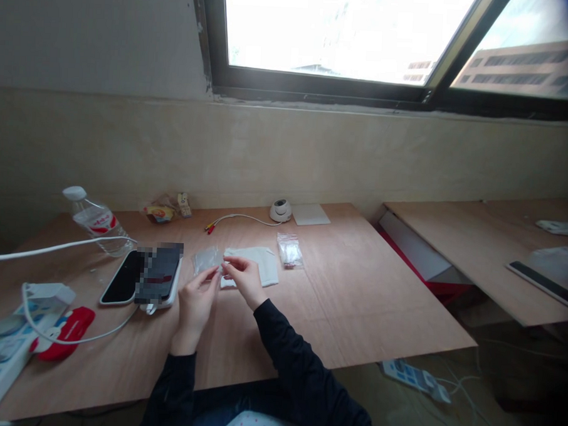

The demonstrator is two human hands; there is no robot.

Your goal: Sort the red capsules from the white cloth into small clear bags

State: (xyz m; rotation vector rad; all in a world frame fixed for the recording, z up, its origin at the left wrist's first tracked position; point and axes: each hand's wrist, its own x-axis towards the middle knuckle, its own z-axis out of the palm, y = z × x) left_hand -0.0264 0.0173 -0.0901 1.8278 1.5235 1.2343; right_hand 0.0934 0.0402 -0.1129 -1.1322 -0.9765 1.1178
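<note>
Head cam view, looking down at a plywood table (355, 304) under a window. Nearest to the lens are two dark sleeves, and both hands meet over the middle of the table. The left hand (196, 300) and the right hand (244, 277) are each pinched shut on something tiny held between the fingertips, right in front of one small clear plastic bag (207, 258). Honestly it's too small to say what the little piece is, and I can't tell if the left fingers also touch the bag edge.

Just past the hands lies one white folded cloth (258, 262), flat on the wood, and right beside it one more little bag with red bits (290, 250) inside. So two small bags total.

Off to the left: two phones (142, 276) side by side, one red case-like thing (65, 332), one white power strip (5, 345) at the table edge with a white cable (51, 248) running across, and one water bottle (98, 220) lying tilted.

Further back near the wall there's one snack wrapper (159, 211), one small dome camera (281, 210) with a thin lead ending in red and yellow plugs, and one white flat square (311, 214) touching distance from it. A second power strip (413, 375) sits on the floor to the right.
</note>
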